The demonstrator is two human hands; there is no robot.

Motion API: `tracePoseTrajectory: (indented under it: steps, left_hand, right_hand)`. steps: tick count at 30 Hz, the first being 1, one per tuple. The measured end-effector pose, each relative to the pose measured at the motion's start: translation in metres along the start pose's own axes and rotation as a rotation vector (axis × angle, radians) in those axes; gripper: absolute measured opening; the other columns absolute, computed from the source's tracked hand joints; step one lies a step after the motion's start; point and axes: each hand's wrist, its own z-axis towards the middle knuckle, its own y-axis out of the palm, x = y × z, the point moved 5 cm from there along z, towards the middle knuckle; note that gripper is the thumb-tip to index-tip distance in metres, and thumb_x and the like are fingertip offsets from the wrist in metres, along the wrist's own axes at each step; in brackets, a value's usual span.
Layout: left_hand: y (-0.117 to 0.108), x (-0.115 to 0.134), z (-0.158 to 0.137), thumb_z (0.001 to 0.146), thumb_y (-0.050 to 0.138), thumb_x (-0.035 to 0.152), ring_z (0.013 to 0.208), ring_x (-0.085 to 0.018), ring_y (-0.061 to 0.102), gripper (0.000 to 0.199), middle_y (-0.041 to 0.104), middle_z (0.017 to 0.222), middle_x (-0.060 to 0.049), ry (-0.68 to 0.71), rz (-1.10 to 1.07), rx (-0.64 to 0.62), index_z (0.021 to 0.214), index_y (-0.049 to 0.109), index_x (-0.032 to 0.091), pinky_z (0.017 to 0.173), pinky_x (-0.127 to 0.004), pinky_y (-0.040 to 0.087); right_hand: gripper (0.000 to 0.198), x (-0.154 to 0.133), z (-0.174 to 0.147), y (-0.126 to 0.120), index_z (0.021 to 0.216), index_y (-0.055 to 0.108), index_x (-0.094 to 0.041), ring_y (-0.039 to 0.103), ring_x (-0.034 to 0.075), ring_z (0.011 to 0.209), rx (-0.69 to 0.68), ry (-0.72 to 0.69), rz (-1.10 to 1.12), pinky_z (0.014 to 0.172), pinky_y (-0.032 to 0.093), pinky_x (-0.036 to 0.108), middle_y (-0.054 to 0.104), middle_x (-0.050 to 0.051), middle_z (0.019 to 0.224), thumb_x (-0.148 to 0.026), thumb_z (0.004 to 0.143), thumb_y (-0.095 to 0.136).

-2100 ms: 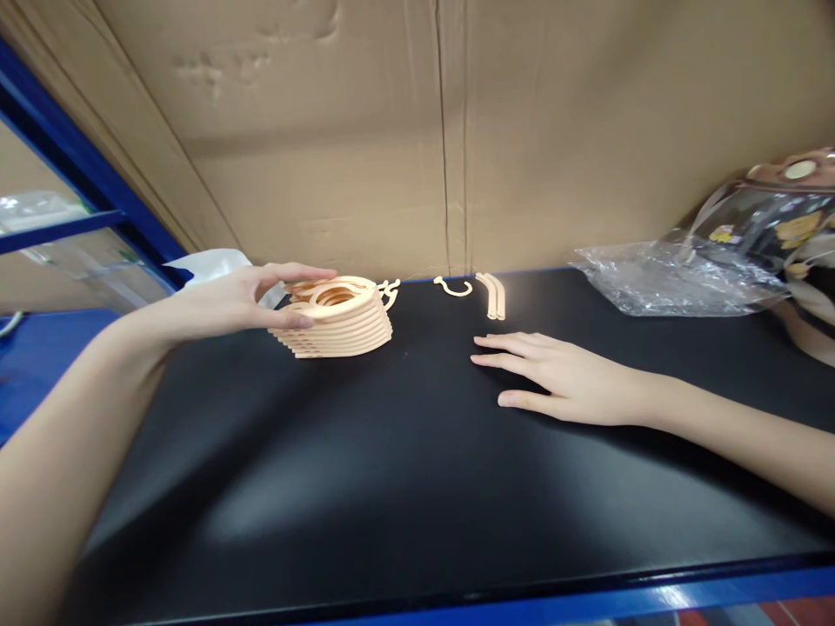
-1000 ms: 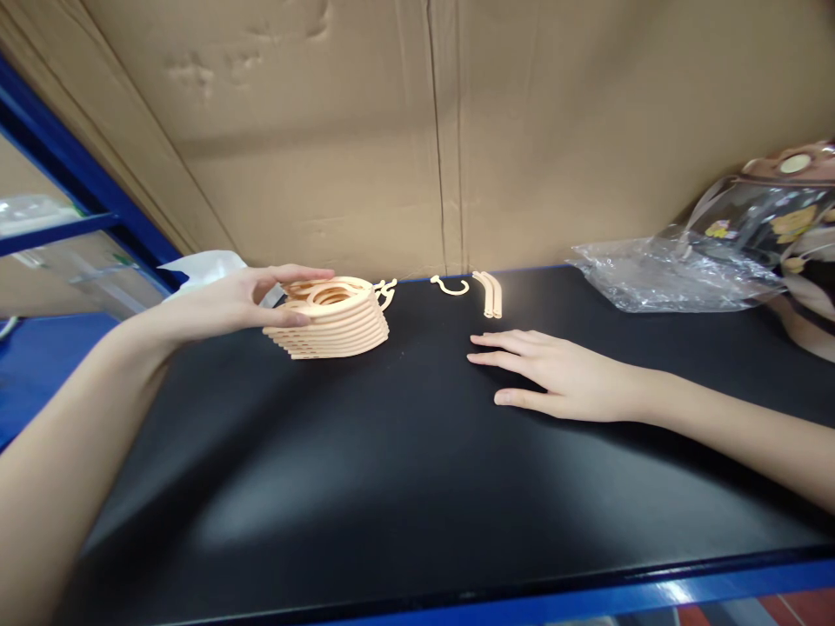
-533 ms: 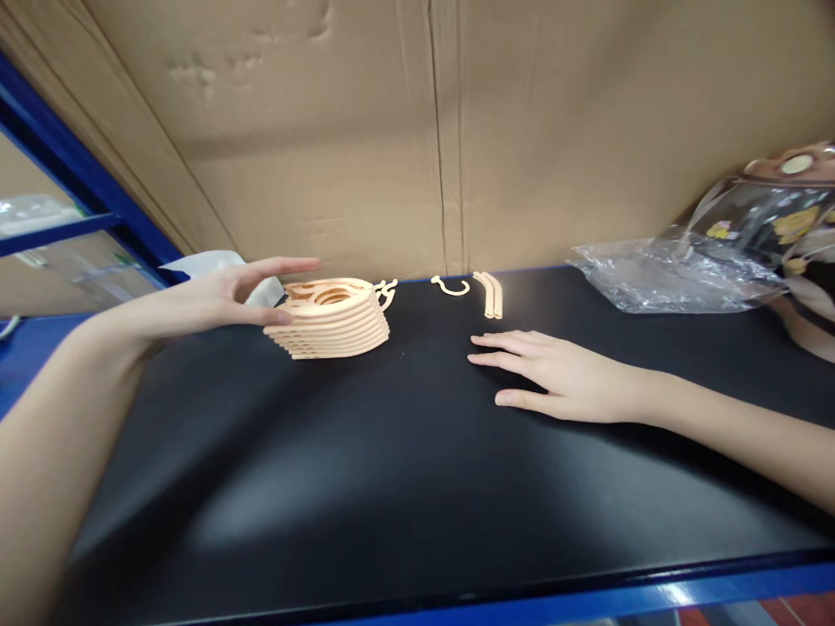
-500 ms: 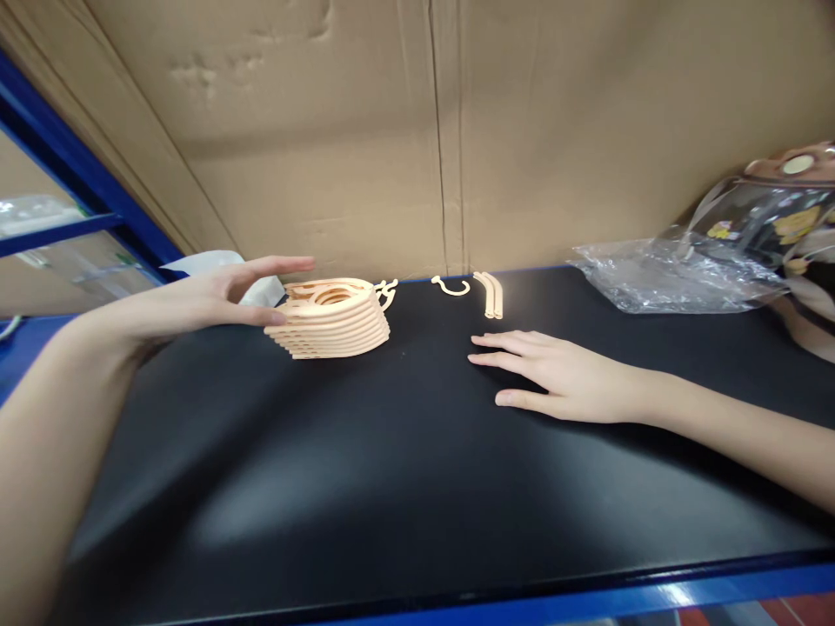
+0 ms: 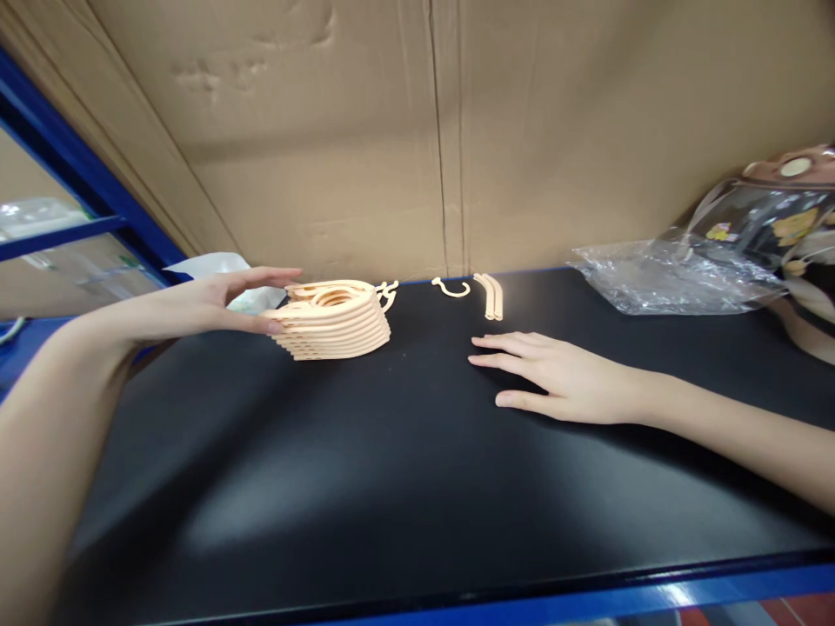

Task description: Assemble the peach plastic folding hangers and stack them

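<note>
A neat stack of peach-coloured plastic folding hangers (image 5: pixel 343 326) lies at the left back of the black tabletop, hooks pointing right. My left hand (image 5: pixel 215 300) is at the stack's left end, thumb against its near side and fingers stretched over the far corner; thumb and fingers are apart. To the right of the stack, near the back edge, lie a loose hanger hook (image 5: pixel 453 288) and a pair of curved hanger arms (image 5: pixel 490 297) side by side. My right hand (image 5: pixel 541 374) rests open on the tabletop in front of these pieces, fingers spread, holding nothing.
Crumpled clear plastic film (image 5: pixel 678 278) and a transparent bag with brown trim (image 5: pixel 770 213) sit at the right back. A white plastic wrapper (image 5: pixel 215 263) lies behind my left hand. Cardboard (image 5: pixel 326 130) walls the back; a blue metal frame (image 5: pixel 97 183) stands at left.
The fingers of my left hand have come down toward the hanger stack, and the gap between thumb and fingers has narrowed. My right hand stays where it was.
</note>
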Motion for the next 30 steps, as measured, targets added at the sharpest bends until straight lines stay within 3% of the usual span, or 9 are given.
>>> tracePoseTrajectory:
  steps: [9,15,18,30]
  left_hand:
    - [-0.0028,0.0068,-0.0028,0.064,0.060,0.073,0.124,-0.025,0.043,0.091,0.041,0.144,-0.005,-0.046,-0.010,-0.017,0.138,0.038,0.024,0.105,-0.042,0.031]
    - [0.0000,0.0046,-0.0031,0.067,0.062,0.068,0.127,-0.023,0.040,0.085,0.038,0.146,0.004,-0.050,-0.011,-0.080,0.139,0.034,0.034,0.107,-0.037,0.029]
    - [0.0008,0.0037,-0.0026,0.067,0.063,0.067,0.128,-0.024,0.039,0.085,0.038,0.146,0.003,-0.046,-0.010,-0.098,0.139,0.034,0.033,0.107,-0.037,0.028]
    - [-0.0016,0.0055,-0.0015,0.065,0.063,0.069,0.121,-0.025,0.047,0.083,0.045,0.142,-0.001,-0.005,-0.008,-0.014,0.135,0.042,0.030,0.103,-0.043,0.035]
  right_hand:
    - [0.057,0.0002,0.0003,0.0000,0.139,0.041,-0.023,0.034,0.024,0.135,0.007,0.000,0.002,0.110,0.029,0.047,0.036,0.006,0.148,-0.055,0.093,0.035]
    - [0.056,0.0010,0.0000,0.0003,0.139,0.041,-0.024,0.034,0.025,0.135,0.007,-0.001,0.022,0.110,0.028,0.048,0.036,0.006,0.148,-0.055,0.092,0.036]
    - [0.056,0.0008,-0.0002,-0.0003,0.139,0.042,-0.024,0.034,0.025,0.135,0.015,-0.001,0.026,0.110,0.029,0.048,0.037,0.007,0.148,-0.055,0.092,0.037]
    - [0.056,-0.0010,-0.0003,-0.0017,0.139,0.043,-0.023,0.036,0.025,0.134,0.023,-0.012,0.021,0.109,0.030,0.048,0.038,0.008,0.147,-0.054,0.092,0.037]
